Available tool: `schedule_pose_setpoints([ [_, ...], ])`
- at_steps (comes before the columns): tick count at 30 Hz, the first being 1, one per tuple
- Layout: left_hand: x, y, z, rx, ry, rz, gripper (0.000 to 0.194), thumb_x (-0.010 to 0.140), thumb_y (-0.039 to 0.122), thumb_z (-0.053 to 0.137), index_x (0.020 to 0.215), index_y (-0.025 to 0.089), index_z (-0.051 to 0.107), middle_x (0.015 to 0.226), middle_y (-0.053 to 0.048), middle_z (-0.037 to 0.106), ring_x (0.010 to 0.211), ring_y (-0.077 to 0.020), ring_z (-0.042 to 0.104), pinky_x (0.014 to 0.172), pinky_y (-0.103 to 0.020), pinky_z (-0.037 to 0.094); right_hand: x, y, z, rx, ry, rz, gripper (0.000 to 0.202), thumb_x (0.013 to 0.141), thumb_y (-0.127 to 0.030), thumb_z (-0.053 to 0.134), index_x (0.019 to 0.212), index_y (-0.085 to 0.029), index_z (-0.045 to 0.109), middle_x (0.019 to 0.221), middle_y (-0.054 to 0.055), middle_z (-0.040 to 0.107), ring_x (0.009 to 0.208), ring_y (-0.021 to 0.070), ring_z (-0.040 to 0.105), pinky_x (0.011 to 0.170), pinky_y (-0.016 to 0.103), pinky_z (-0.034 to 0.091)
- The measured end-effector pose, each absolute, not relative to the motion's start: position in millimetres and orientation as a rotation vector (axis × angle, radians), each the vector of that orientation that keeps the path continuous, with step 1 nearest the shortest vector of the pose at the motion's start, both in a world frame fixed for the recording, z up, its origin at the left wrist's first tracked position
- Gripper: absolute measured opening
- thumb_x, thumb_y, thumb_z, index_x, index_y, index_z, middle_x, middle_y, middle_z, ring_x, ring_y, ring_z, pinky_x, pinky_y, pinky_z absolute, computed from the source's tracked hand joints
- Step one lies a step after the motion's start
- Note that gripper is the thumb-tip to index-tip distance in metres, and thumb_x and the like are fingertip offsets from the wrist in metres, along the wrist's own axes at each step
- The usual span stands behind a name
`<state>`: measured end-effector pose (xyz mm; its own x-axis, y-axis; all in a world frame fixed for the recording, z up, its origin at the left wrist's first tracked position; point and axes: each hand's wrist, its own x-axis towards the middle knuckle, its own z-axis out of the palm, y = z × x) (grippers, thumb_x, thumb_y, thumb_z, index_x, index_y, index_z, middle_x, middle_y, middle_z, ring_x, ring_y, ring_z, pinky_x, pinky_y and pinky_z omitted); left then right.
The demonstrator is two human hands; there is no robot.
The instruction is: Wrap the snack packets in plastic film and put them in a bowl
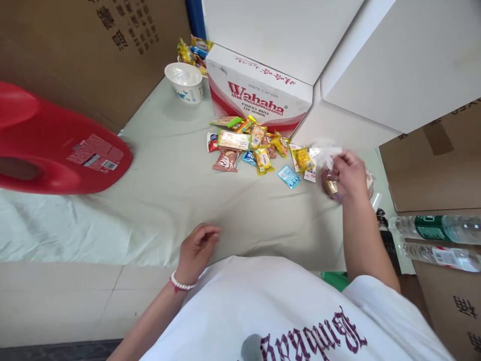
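My right hand is closed in a pinch on a thin translucent plastic bag at the right of the table. Beneath that hand sits a reddish and gold wrapped item, partly hidden by my fingers. My left hand rests over the table's front edge, fingers curled in, with nothing visible in it. Just left of the bag lies a yellow snack packet on white-and-red packets, and beside it a small light blue sachet. More wrapped snacks are heaped in the middle.
A Wahaha carton stands behind the snacks. At the back left are a white paper cup and more packets. A large red jug is at the left; plastic bottles lie at the right. Cardboard boxes flank the table.
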<state>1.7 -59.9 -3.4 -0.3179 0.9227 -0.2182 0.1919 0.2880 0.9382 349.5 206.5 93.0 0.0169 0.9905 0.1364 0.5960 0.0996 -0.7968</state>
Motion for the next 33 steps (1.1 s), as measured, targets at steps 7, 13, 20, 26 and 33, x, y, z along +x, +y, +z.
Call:
schedule_pose_setpoints([
  [7, 70, 4, 5, 1.076, 1.340, 1.201, 0.049, 0.070, 0.039, 0.083, 0.113, 0.021, 0.070, 0.110, -0.008, 0.064, 0.089, -0.0176, 0.063, 0.068, -0.026, 0.051, 261, 63, 21, -1.421, -0.827, 1.793, 0.038, 0.057, -0.041, 0.086, 0.078, -0.022, 0.061, 0.061, -0.006, 0.051, 0.045, 0.0036, 0.023, 0.039, 0.018, 0.013],
  [13, 90, 15, -16, 0.980, 1.326, 1.177, 0.029, 0.083, 0.045, 0.072, 0.078, 0.017, 0.069, 0.073, -0.001, 0.060, 0.069, -0.0133, 0.053, 0.066, -0.027, 0.043, 264, 42, 11, -1.458, -1.012, 1.685, 0.040, 0.074, -0.059, 0.079, 0.088, -0.023, 0.065, 0.067, -0.004, 0.055, 0.050, 0.0084, 0.035, 0.041, 0.021, 0.025],
  [20, 86, 7, -15, 0.864, 1.305, 1.217, 0.038, 0.073, 0.050, 0.082, 0.072, 0.017, 0.062, 0.067, 0.003, 0.058, 0.064, -0.0109, 0.048, 0.063, -0.026, 0.038, 270, 40, 13, -1.268, -1.567, 1.553, 0.035, 0.076, -0.049, 0.083, 0.102, -0.027, 0.075, 0.099, 0.003, 0.068, 0.085, 0.0179, 0.058, 0.072, 0.028, 0.049],
  [26, 69, 4, -15, 0.672, 1.216, 1.224, 0.050, 0.066, 0.058, 0.086, 0.071, 0.018, 0.056, 0.061, 0.007, 0.049, 0.057, -0.0072, 0.038, 0.056, -0.023, 0.030, 274, 49, 7, -1.321, -1.114, 1.697, 0.034, 0.072, -0.052, 0.084, 0.078, -0.022, 0.070, 0.067, -0.003, 0.056, 0.059, 0.0106, 0.044, 0.055, 0.024, 0.038],
  [33, 49, 0, -16, 0.618, 1.128, 1.182, 0.048, 0.066, 0.056, 0.087, 0.071, 0.018, 0.057, 0.061, 0.006, 0.048, 0.056, -0.0072, 0.039, 0.056, -0.023, 0.033, 298, 51, 14, -1.356, -0.903, 1.754, 0.043, 0.064, -0.052, 0.090, 0.072, -0.021, 0.062, 0.059, -0.006, 0.043, 0.051, 0.0078, 0.030, 0.043, 0.021, 0.024],
])
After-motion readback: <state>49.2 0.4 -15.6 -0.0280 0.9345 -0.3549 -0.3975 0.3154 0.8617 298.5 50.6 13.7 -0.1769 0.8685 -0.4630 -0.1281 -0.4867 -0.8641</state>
